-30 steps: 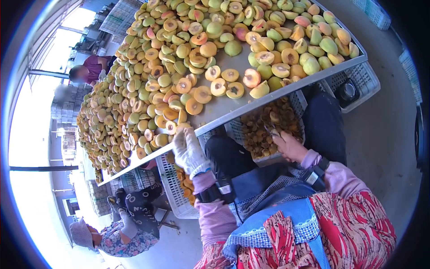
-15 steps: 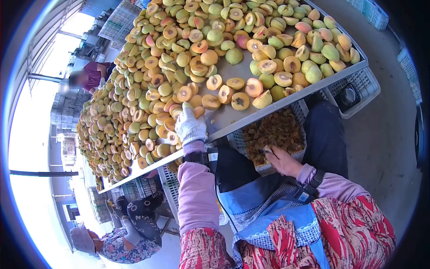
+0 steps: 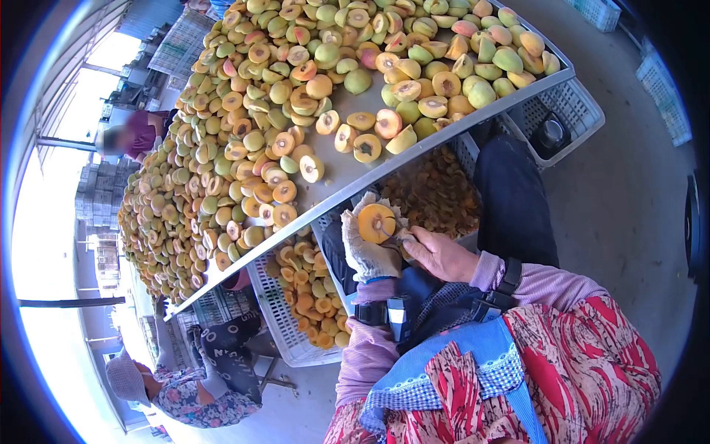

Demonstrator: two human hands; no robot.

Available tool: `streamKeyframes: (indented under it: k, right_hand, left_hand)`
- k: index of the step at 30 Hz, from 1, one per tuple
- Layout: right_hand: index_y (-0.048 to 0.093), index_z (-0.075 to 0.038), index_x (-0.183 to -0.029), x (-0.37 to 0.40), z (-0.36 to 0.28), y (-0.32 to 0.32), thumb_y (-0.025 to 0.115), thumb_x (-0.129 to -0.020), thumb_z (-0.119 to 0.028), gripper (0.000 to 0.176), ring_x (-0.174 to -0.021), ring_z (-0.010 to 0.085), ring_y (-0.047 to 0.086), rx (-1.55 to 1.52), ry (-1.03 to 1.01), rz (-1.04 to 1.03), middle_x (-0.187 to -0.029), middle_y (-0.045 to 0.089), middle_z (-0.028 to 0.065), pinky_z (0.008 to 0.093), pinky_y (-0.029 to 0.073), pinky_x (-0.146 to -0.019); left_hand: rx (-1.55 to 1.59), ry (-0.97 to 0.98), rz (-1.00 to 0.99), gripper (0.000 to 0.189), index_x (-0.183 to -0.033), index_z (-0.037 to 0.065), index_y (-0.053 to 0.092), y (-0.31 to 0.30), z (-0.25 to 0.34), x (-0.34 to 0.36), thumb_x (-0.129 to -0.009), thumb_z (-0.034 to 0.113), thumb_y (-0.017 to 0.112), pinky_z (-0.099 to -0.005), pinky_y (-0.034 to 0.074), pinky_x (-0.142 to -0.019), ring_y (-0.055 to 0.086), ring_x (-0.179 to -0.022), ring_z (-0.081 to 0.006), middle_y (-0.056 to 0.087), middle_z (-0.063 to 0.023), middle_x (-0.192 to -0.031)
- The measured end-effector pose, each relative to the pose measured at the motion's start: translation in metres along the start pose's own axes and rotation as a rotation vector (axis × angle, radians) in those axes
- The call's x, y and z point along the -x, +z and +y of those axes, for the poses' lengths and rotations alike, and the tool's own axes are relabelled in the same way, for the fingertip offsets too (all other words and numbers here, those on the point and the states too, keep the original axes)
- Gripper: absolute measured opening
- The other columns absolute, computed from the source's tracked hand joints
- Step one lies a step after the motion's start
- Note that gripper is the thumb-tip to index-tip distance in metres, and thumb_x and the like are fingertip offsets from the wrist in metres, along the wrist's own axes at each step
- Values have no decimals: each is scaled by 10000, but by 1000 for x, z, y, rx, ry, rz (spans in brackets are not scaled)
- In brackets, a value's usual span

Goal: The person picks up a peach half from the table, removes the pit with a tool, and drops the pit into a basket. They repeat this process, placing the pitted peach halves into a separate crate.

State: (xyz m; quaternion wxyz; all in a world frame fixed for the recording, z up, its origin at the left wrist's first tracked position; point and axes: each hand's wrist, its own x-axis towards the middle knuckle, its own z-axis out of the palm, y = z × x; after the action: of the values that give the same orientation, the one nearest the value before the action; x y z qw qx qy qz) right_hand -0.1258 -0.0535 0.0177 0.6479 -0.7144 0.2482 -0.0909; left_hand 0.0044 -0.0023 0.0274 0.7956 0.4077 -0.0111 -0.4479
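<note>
My left hand (image 3: 367, 255), in a white knitted glove, cups a peach half (image 3: 376, 223) with its cut face up. My bare right hand (image 3: 446, 257) is closed on a small pitting tool (image 3: 404, 234). The tool's thin curved end lies against the middle of the cut face; its handle is mostly hidden by my fingers. Both hands are over my lap, just off the table edge. Beyond them, a crate (image 3: 467, 153) contains brown peach scraps (image 3: 436, 194). Many more peach halves (image 3: 244, 148) are heaped on the metal table (image 3: 336, 177).
A white crate (image 3: 277, 325) of hollowed peach halves stands below the table edge at left. Another crate (image 3: 588, 111) with a dark object is at right. One person (image 3: 196, 377) sits at lower left; another person (image 3: 137, 137) is across the table.
My left hand has moved from the heap back toward me and now holds a peach half. My right hand has risen from the scrap crate, bringing the tool to the fruit.
</note>
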Motion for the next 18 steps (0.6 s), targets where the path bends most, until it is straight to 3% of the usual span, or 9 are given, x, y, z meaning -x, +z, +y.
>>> streamKeyframes:
  k: [3, 7, 9, 13, 16, 18]
  right_hand:
    - [456, -6, -1067, -5, 10, 8, 403, -933, -281, 311, -902, 397, 552, -61, -125, 114, -951, 577, 241, 406, 434, -758]
    - [452, -6, -1056, -12, 17, 13, 412, -929, -287, 311, -882, 404, 553, -35, -105, 130, -943, 577, 246, 419, 437, -744]
    - [455, -9, -1053, -15, 20, 16, 411, -929, -286, 307, -897, 402, 549, 7, 1, 85, -958, 574, 245, 418, 436, -748]
    - [459, -7, -1053, -18, 27, 21, 413, -928, -290, 313, -876, 392, 559, -3, -55, 114, -941, 581, 235, 418, 439, -741]
    - [462, 3, -1040, -23, 19, 10, 407, -929, -292, 320, -841, 381, 567, -97, -25, -6, -895, 590, 213, 418, 435, -746]
    - [465, -7, -1032, -26, 17, 7, 381, -938, -305, 323, -701, 307, 596, -86, -39, -67, -848, 593, 163, 381, 470, -626]
  left_hand:
    - [-40, 10, 41, 490, -1120, 10, 513, -9, -8, -3, -892, 434, 420, -391, 480, -732, 564, -832, -272, 576, -143, -966]
    - [-8, 24, 104, 474, -1108, 6, 518, -12, -20, -5, -893, 421, 434, -393, 486, -724, 566, -821, -272, 577, -138, -953]
    - [-98, 73, 157, 454, -1083, 13, 530, -15, -24, -8, -888, 416, 450, -388, 492, -713, 566, -812, -264, 575, -129, -946]
    - [-28, 22, 140, 451, -1048, 20, 544, -18, -24, -14, -885, 430, 453, -376, 497, -704, 567, -809, -256, 573, -120, -944]
    - [7, 73, 215, 469, -1010, 16, 553, -11, -25, -19, -886, 455, 444, -370, 493, -695, 563, -799, -244, 574, -112, -923]
    - [-18, 136, 182, 496, -996, 13, 558, -8, -23, -19, -885, 479, 434, -368, 488, -684, 557, -788, -240, 577, -112, -892]
